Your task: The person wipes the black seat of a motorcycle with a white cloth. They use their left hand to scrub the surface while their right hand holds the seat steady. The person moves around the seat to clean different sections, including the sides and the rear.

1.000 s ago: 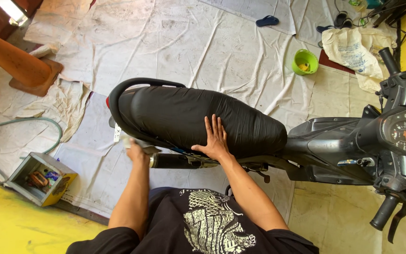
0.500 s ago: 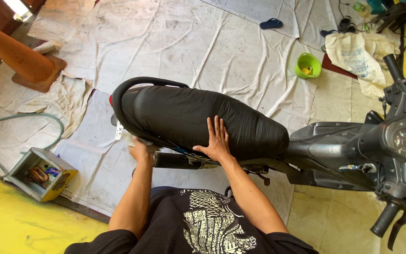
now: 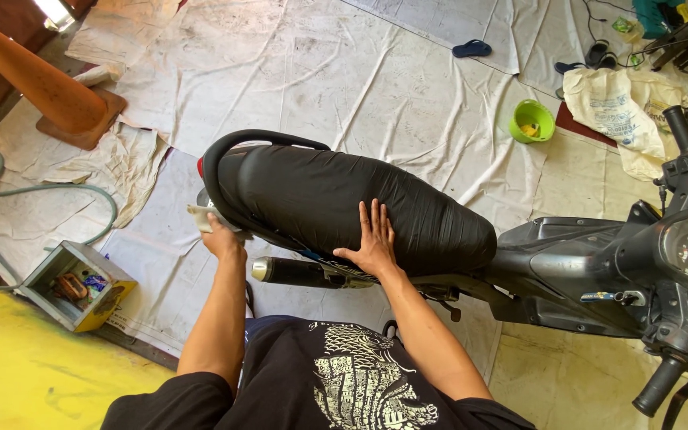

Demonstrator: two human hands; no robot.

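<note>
A black motorbike seat is seen from above, on a bike parked over white floor sheets. The right hand is laid flat on the near side of the seat, fingers spread, nothing gripped. The left hand is clenched around a pale cloth, pressed against the bike's body just under the back end of the seat, below the black grab rail. A shiny exhaust pipe is seen between the two arms. A small open box is placed on the floor to the left, near a green hose. An orange cone and a green bowl are set farther away.
</note>
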